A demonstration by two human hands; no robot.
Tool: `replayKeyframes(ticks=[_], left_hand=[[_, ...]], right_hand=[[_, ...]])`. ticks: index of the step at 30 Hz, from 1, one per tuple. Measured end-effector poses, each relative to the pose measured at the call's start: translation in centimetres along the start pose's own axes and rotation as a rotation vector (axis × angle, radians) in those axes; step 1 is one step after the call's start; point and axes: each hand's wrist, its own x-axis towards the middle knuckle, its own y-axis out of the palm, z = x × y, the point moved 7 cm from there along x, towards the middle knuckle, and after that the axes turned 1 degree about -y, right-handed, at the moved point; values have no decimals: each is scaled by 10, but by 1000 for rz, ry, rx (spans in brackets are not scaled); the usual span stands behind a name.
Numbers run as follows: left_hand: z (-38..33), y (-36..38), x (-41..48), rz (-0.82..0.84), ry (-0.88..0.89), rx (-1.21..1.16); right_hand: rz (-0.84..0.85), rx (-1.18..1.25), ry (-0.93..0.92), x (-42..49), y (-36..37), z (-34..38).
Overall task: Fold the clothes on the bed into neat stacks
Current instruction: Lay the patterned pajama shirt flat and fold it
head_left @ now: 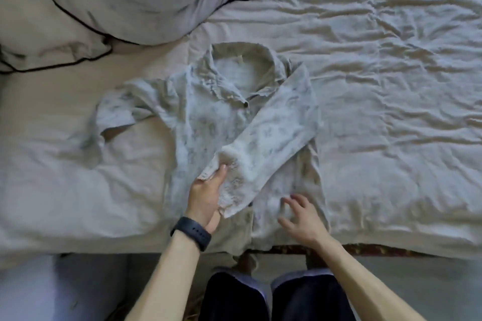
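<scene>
Pillow [125, 0], pale with dark piping, lies at the far left corner of the bed.

Shirt [208, 117]: pale, collared, faint print. It lies flat mid-bed on the sheet [391, 86], front up, collar away from the person, hem at the near edge of the mattress.

Outstretched sleeve [117, 109] lies crumpled sideways toward the pillow side. Folded sleeve [281, 122] crosses the shirt front diagonally, from the far shoulder down to the cuff [229, 190].

Left hand [206, 190], with a black watch [191, 232] on the wrist, holds the cuff. The thumb is on top and the fingers go under the fabric, so it is a pinch grip.

Right hand [300, 216] is over the lower shirt front, beside the cuff, fingers spread and slightly bent, gripping nothing. The fingertips are blurred; they possibly touch the cloth, cannot confirm.

Right of the shirt the sheet is heavily wrinkled.
</scene>
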Motion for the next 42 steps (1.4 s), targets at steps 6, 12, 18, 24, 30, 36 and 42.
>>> replayKeyframes(ticks=[6,12,18,24,30,36,42], left_hand=[[57,-138,34,-336,-189,267],[-2,-108,68,-432,120,987],[-82,81,106,10,557,1120],[-129,255,174,218,631,1302],[-148,316,232,58,413,1897],[-154,337,258,283,373,1896],[-129,344,269,400,257,1444]], right_hand=[[-117,-182,164,15,21,18],[-315,276,231,29,-42,30],[-540,1320,315,78,-106,15],[-342,1712,507,130,-123,27],[-226,1884,668,145,-113,33],[-335,2128,555,144,-105,25],[-378,2158,554,141,-101,24]])
